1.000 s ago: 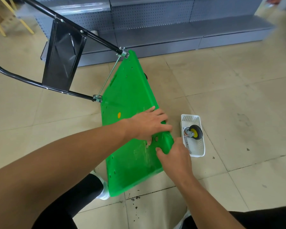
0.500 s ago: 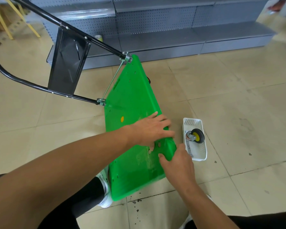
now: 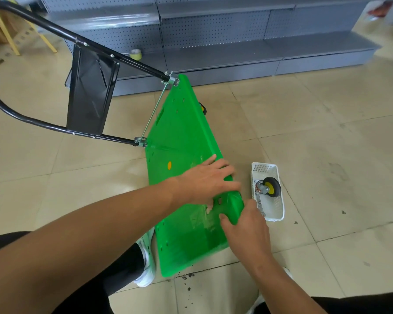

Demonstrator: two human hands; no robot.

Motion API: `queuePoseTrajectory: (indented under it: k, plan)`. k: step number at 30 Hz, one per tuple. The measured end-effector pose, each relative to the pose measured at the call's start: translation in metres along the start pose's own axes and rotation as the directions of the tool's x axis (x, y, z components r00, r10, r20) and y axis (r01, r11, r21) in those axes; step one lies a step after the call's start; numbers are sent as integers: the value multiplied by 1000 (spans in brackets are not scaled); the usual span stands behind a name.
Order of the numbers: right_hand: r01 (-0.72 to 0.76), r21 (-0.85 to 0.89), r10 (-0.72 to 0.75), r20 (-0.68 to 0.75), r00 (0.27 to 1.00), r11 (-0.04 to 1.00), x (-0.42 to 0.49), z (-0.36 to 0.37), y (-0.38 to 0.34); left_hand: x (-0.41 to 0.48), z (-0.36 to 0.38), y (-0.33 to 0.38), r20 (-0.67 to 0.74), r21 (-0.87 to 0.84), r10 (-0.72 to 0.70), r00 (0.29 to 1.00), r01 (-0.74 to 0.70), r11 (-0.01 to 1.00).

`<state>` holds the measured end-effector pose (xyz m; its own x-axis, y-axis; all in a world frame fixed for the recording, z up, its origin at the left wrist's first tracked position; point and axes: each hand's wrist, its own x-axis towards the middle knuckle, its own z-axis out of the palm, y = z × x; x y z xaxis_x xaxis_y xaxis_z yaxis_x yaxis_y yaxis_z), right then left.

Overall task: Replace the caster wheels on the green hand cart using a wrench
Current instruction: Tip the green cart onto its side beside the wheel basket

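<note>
The green hand cart (image 3: pixel 182 132) stands tipped on its side on the floor, its flat deck facing me. My left hand (image 3: pixel 207 180) lies flat on the deck near its right edge, fingers straight and reaching to the rim. Just below, my right hand (image 3: pixel 243 225) grips that edge, thumb on the deck face and fingers hidden behind it. A loose black caster wheel (image 3: pixel 270 185) with a yellow hub lies in a white basket (image 3: pixel 279 214) to the right. Another mounted wheel (image 3: pixel 203 108) peeks out behind the upper edge. No wrench shows.
The cart's black tubular handle (image 3: pixel 32 120) with a black plate (image 3: pixel 91 94) juts left. Grey metal shelving (image 3: pixel 213 57) runs along the back, with a tape roll (image 3: pixel 136 54) on it. My white shoe (image 3: pixel 146 264) sits beside the cart's lower edge. Dark crumbs dot the tile floor.
Both hands keep their places on the cart's right edge. The view has shifted a little, and the cart and basket stay where they were.
</note>
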<state>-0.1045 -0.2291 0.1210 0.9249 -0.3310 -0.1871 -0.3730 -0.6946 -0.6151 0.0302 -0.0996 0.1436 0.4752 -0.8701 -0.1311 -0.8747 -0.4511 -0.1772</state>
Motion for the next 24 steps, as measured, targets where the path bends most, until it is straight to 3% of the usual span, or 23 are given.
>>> queuePoseTrajectory:
  k: [12, 24]
  plan:
    - [69, -66, -66, 53, 996, 995, -24, -1, -4, -23, -2, 9, -17, 6, -10, 1000, 11, 1000]
    - [196, 0, -195, 102, 975, 981, -44, 0, -16, -49, -9, 10, 46, 52, -44, 998, 41, 998]
